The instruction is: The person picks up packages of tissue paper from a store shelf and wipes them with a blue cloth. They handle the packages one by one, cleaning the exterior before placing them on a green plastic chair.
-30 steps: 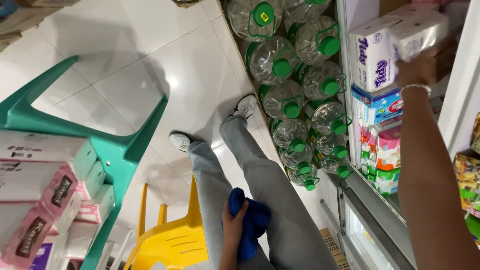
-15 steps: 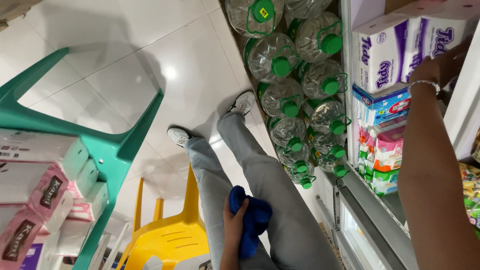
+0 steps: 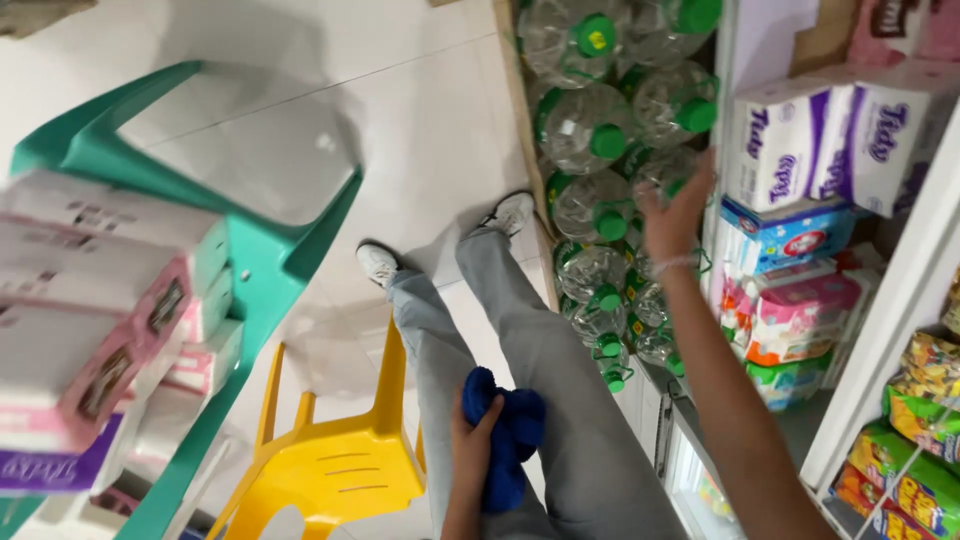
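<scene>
Left hand [image 3: 470, 445] around blue cloth [image 3: 505, 440], right hand [image 3: 672, 215] near shelf packs [image 3: 790, 160]

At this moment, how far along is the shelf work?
Done: two white tissue packs sit on the upper shelf above more packs. In hand: the left hand has a grip on a blue cloth; the right hand, open and empty, hangs by the shelf edge. Left: pink and white tissue packs lie stacked on the teal stool.

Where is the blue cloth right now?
In the head view, the blue cloth is low at centre, bunched in the left hand against the grey trouser leg, just right of the yellow plastic chair.
</scene>
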